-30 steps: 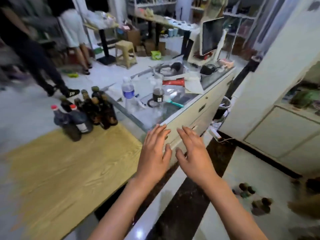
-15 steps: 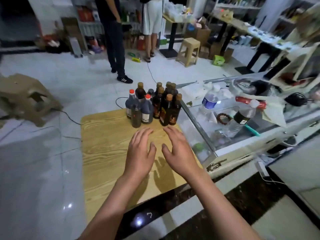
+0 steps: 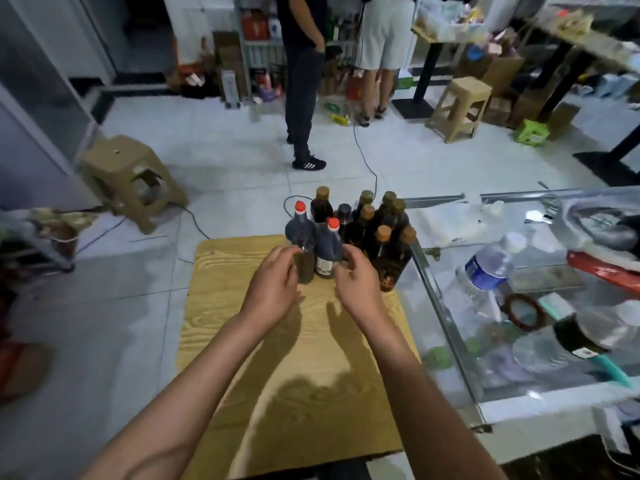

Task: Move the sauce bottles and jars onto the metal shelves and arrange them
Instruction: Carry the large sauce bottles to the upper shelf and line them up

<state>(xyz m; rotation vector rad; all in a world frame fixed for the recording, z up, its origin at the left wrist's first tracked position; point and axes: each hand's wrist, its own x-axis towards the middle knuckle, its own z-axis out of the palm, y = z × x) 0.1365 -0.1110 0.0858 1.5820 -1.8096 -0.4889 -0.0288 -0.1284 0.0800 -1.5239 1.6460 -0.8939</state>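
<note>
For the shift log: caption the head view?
Both hands reach the sauce bottles clustered on the wooden table.

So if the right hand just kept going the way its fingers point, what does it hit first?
Most likely the near red-capped bottle: the right hand reaches toward its labelled body, fingertips apparently at it, though contact is unclear.

Bottles (image 3: pixel 349 233) clustered at far edge of table (image 3: pixel 294 358); glass counter (image 3: pixel 450 306) just right; stool (image 3: pixel 131 178) on floor, far left.
</note>
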